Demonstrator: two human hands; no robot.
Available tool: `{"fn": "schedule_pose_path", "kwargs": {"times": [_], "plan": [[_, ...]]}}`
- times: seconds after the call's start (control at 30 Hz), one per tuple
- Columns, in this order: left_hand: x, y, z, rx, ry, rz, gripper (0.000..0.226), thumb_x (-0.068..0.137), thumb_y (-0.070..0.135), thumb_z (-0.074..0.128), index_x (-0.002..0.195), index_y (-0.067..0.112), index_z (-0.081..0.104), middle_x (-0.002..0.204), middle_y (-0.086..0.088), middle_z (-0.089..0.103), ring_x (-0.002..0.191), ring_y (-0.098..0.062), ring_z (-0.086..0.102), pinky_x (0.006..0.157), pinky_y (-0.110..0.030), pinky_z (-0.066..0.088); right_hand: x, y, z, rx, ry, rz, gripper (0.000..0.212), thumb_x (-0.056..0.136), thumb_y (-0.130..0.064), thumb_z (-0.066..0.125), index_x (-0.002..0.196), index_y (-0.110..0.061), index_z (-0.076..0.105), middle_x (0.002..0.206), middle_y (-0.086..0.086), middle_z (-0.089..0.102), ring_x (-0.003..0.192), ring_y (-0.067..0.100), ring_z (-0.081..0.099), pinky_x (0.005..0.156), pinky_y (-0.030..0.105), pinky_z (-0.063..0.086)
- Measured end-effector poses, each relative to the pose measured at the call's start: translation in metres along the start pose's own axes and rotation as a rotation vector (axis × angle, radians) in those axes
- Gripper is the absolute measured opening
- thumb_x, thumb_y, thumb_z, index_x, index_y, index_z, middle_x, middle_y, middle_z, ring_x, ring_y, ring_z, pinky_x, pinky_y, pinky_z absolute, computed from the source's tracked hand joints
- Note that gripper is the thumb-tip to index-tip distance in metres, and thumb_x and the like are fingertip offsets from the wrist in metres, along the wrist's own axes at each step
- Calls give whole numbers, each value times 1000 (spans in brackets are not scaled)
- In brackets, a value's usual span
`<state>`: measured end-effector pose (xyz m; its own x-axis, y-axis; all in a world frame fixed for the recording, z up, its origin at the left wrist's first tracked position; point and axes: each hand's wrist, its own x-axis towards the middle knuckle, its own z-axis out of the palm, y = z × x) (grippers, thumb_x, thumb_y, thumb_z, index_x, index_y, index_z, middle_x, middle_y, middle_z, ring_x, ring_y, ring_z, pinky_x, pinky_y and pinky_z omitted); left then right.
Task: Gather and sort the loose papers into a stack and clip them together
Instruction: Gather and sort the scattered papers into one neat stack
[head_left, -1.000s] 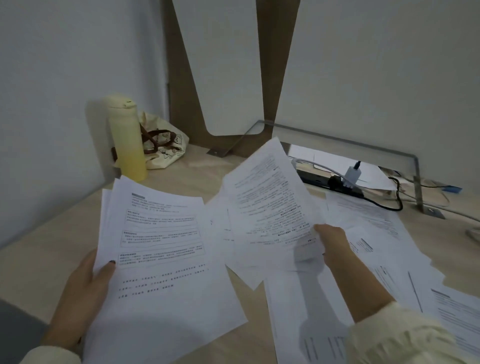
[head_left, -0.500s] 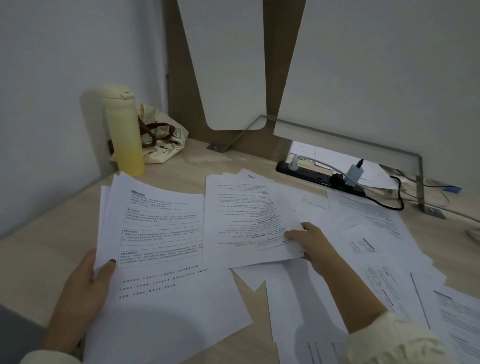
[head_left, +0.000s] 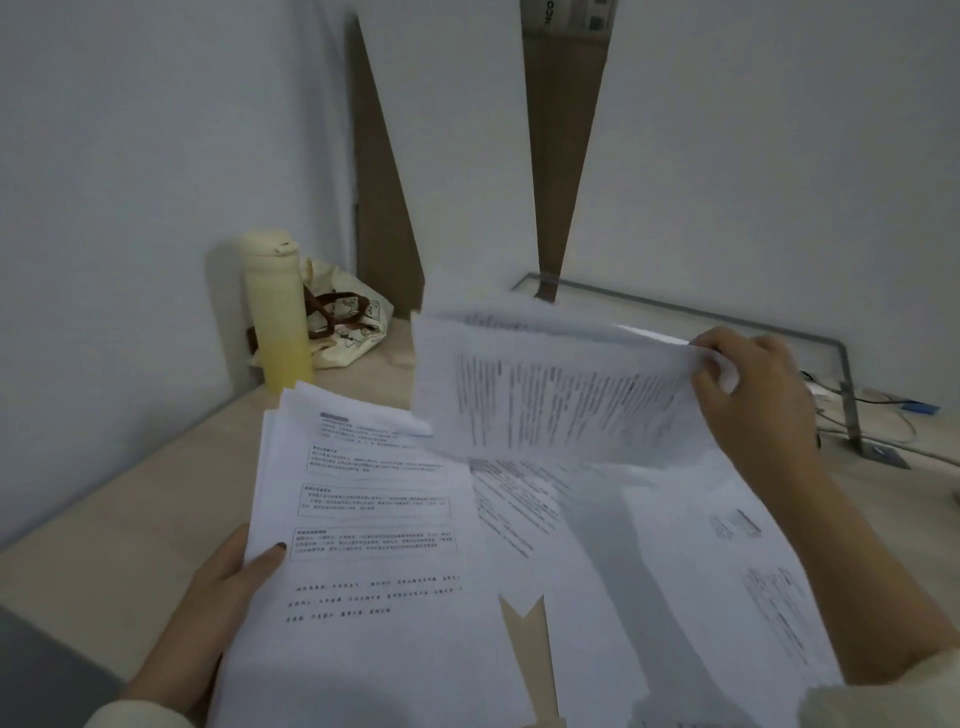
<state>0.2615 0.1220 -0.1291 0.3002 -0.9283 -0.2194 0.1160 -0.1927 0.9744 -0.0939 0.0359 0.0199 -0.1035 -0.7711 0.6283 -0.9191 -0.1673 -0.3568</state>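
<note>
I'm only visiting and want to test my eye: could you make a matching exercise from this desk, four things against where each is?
Things: 1 yellow bottle; 2 cloth bag; 3 paper stack; 4 raised sheets.
Places: a gripped by the left hand; b pinched in the right hand above the desk; c upright near the left wall; d slumped behind the bottle.
Pairs: 1-c; 2-d; 3-a; 4-b.

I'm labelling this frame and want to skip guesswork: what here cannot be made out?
Head view:
Print on the lifted sheets: motion-blurred.
How many sheets the right hand pinches: edges blur together.
Most of the left hand: fingers hidden under the stack; only the thumb shows.
Any clip: none seen; loose papers cover much of the desk.
</note>
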Motion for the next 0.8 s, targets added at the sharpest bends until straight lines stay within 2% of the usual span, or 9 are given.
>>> {"fn": "schedule_pose_path", "kwargs": {"times": [0.13,0.2,0.3,0.37,0.43,0.53,0.63,0.7,0.8], "plan": [[1,5,12,-41,-87,-28,26,91,10,52,114,15,63,104,-9,74,94,-31,69,81,-45,52,13,-23,-20,-184,108,-319,13,79,-7,55,74,-7,67,84,11,68,88,32,55,91,38,37],[1,7,18,-50,-112,-35,25,91,10,52,111,17,64,100,-8,75,90,-30,71,77,-43,53,15,-40,-23,-255,91,-415,15,78,-13,56,73,-10,69,90,11,67,95,34,57,107,46,29],[0,7,24,-77,-157,-51,25,91,9,50,111,17,64,103,-10,74,93,-33,70,80,-45,52,10,-77,-14,-295,42,-564,14,70,-19,57,69,-14,70,95,12,67,101,36,59,109,54,24],[-1,6,25,-109,-189,-69,27,91,10,49,114,16,62,106,-12,73,95,-34,69,80,-46,52,2,-104,1,-286,-5,-654,4,65,-17,68,67,-16,72,98,12,68,106,36,59,109,55,21],[-1,5,24,-132,-198,-70,28,92,10,48,115,18,61,104,-11,73,91,-33,70,75,-44,53,-10,-131,23,-265,-72,-709,13,56,-15,79,67,-18,73,103,12,69,111,35,58,109,55,17],[0,4,21,-133,-166,-57,24,93,10,46,104,24,62,89,-2,76,77,-23,73,64,-36,51,-34,-165,60,-333,-217,-848,18,70,-18,70,88,-19,73,125,13,60,129,33,44,110,52,-1],[1,4,20,-122,-109,-52,22,94,11,45,102,25,59,94,2,70,85,-20,66,65,-32,47,-54,-181,101,-326,-309,-871,29,90,-16,47,115,-13,63,144,16,37,141,34,18,105,45,-20],[7,7,24,-71,-43,-56,23,96,9,40,109,17,58,103,-2,65,94,-20,60,72,-34,45,-63,-187,125,-313,-390,-801,33,93,-16,42,121,-8,57,147,19,29,142,35,9,107,45,-22],[13,-5,18,-43,-23,-10,36,98,2,29,130,-11,40,135,-19,46,124,-30,43,101,-39,30,-74,-190,151,-303,-517,-702,36,94,-20,40,125,-6,53,148,22,27,142,39,5,112,49,-17]]}}
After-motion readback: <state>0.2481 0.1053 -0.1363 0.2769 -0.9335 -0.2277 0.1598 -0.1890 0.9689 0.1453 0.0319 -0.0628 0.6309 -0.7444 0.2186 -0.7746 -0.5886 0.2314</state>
